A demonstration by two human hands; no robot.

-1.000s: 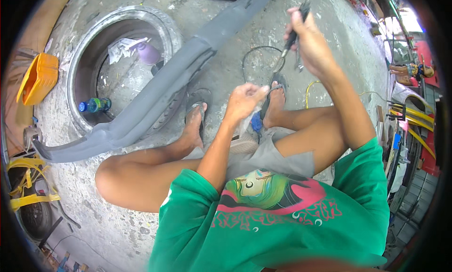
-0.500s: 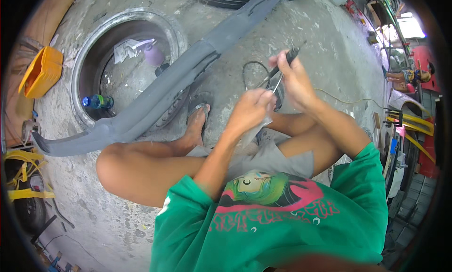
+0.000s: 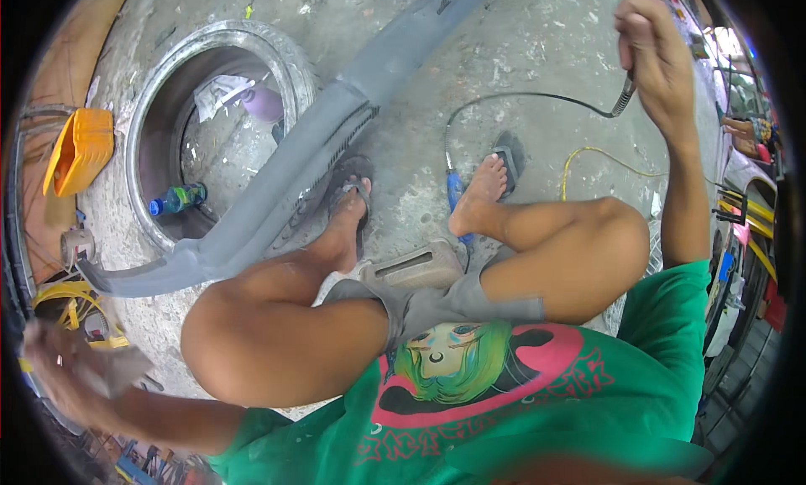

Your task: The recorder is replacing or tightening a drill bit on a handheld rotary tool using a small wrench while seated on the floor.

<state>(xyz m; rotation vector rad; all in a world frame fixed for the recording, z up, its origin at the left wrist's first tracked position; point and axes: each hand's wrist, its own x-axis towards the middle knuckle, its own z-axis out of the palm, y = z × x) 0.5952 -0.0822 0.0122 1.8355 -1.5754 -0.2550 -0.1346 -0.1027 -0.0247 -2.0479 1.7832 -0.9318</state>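
My right hand (image 3: 657,61) is raised at the far right, its fingers closed around the handpiece of a rotary tool, mostly hidden in the grip. From it a black flexible shaft (image 3: 537,95) with a spring collar runs to a blue motor body (image 3: 455,193) beside my right foot. Out at the lower left, my left hand (image 3: 63,367) is blurred by motion, with a thin grey sheet (image 3: 126,369) in its grip. A long grey car bumper (image 3: 332,120) lies slantwise across the floor in front of me, nearest my left leg.
A large tyre (image 3: 155,90) lies flat, with a purple bottle (image 3: 264,104) and a blue-green plastic bottle (image 3: 180,198) inside its ring. A yellow container (image 3: 84,149) stands at left. Between my legs is a beige slotted block (image 3: 411,271). A yellow cord (image 3: 579,153) crosses the floor.
My hands were together in front of me at the rotary tool's handpiece. Now they are far apart: the right has gone up and right with the handpiece, the left down and left.
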